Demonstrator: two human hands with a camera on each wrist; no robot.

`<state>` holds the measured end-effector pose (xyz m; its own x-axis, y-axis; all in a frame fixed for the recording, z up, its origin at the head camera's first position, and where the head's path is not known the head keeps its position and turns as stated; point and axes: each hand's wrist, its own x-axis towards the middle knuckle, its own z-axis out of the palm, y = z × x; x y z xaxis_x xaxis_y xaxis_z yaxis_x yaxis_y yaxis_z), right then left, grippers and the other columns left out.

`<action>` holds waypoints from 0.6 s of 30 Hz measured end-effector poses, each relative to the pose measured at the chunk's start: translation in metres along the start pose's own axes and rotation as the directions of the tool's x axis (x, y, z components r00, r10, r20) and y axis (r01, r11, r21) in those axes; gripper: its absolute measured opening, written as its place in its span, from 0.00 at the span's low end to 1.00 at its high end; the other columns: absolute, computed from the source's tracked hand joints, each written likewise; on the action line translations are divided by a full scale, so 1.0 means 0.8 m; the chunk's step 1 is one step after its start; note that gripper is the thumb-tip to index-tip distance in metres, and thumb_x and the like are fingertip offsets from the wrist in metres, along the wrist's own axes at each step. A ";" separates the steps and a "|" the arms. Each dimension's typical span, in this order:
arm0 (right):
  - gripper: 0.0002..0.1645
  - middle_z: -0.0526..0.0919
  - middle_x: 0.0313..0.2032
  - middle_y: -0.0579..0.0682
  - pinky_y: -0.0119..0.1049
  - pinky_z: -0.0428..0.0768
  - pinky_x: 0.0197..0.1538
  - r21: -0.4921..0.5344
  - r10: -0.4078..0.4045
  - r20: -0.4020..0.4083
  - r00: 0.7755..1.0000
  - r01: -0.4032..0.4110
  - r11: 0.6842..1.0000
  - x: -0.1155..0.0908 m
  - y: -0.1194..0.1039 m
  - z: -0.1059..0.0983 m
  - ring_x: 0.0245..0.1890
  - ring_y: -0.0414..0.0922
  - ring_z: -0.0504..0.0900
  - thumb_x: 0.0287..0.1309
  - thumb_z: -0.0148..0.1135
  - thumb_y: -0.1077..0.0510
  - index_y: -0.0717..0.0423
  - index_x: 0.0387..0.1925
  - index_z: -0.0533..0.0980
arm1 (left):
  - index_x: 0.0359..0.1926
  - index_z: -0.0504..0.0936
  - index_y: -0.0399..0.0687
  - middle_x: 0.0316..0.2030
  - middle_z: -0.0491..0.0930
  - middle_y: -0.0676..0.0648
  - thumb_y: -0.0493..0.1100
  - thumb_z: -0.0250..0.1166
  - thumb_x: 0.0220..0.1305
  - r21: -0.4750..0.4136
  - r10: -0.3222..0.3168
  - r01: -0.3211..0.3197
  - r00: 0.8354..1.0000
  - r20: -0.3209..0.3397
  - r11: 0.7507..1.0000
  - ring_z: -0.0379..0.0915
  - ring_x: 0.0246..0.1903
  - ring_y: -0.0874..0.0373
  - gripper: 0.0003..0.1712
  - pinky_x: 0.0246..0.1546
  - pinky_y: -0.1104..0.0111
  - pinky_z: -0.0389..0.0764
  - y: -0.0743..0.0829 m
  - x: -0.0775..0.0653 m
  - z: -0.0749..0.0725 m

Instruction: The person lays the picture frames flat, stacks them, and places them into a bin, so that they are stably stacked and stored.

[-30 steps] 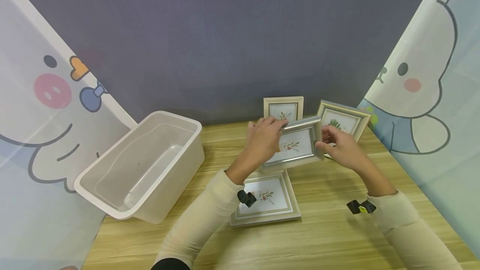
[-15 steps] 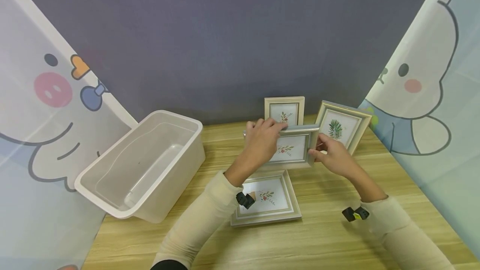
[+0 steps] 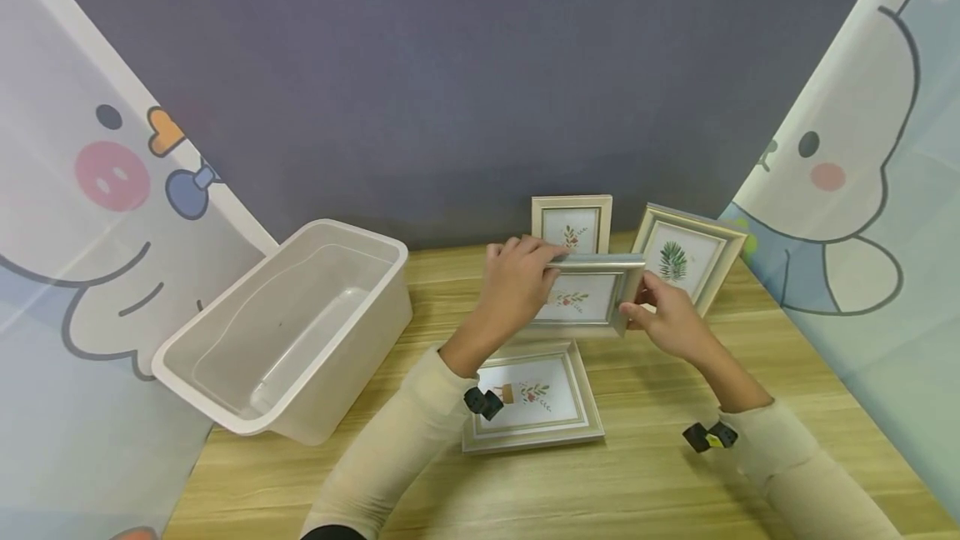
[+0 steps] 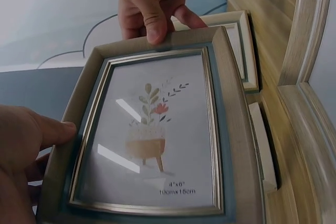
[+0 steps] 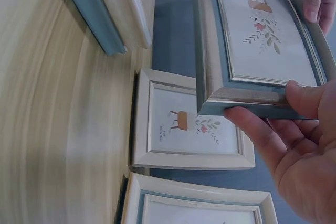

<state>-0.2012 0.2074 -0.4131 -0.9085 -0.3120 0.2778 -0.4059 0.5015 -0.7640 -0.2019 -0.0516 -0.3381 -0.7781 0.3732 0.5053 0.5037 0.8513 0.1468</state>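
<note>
Two hands (image 3: pixel 516 286) (image 3: pixel 667 321) hold frame (image 3: pixel 585 297); only head shows bin (image 3: pixel 356 357)

By the left edge of the pale wood-grain table (image 3: pixel 645 465): white rectangular plastic bin (image 3: pixel 362 357). Back edge, right of the bin: cream rectangular picture frame (image 3: pixel 572 223); right rear corner: gold-rimmed rectangular frame (image 3: pixel 681 255). Between my left hand (image 3: pixel 516 283) and right hand (image 3: pixel 666 319), before both: silver-rimmed rectangular frame (image 3: pixel 587 297); nearer me: champagne rectangular frame (image 3: pixel 536 394).
</note>
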 end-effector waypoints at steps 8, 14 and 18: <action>0.21 0.82 0.42 0.69 0.35 0.88 0.36 -0.013 0.017 -0.009 1.000 -0.017 1.000 -0.001 -0.003 -0.005 0.45 0.67 0.86 0.66 0.62 0.70 0.72 0.57 0.69 | 0.55 0.86 0.62 0.51 0.86 0.53 0.52 0.69 0.67 -0.096 -0.046 0.044 0.999 -0.015 0.994 0.81 0.48 0.52 0.16 0.48 0.55 0.77 -0.019 -0.008 -0.006; 0.20 0.83 0.42 0.67 0.40 0.89 0.38 -0.011 0.023 -0.006 1.000 -0.023 1.000 0.000 -0.002 -0.005 0.46 0.66 0.86 0.66 0.62 0.69 0.71 0.57 0.70 | 0.56 0.86 0.59 0.52 0.86 0.50 0.53 0.69 0.67 -0.177 -0.083 0.086 0.996 0.024 0.980 0.81 0.50 0.51 0.18 0.51 0.56 0.82 -0.031 -0.011 -0.010; 0.18 0.83 0.41 0.67 0.37 0.89 0.37 -0.008 0.021 -0.016 1.000 -0.021 1.000 0.000 -0.001 -0.007 0.45 0.65 0.86 0.66 0.62 0.69 0.71 0.55 0.70 | 0.55 0.86 0.55 0.53 0.85 0.50 0.52 0.70 0.66 -0.261 -0.128 0.132 0.991 0.034 0.956 0.80 0.53 0.51 0.19 0.53 0.57 0.83 -0.036 -0.013 -0.015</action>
<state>-0.2010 0.2115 -0.4092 -0.9184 -0.2886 0.2705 -0.3871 0.5149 -0.7649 -0.2039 -0.0845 -0.3372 -0.8484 0.2736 0.4532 0.4767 0.7670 0.4295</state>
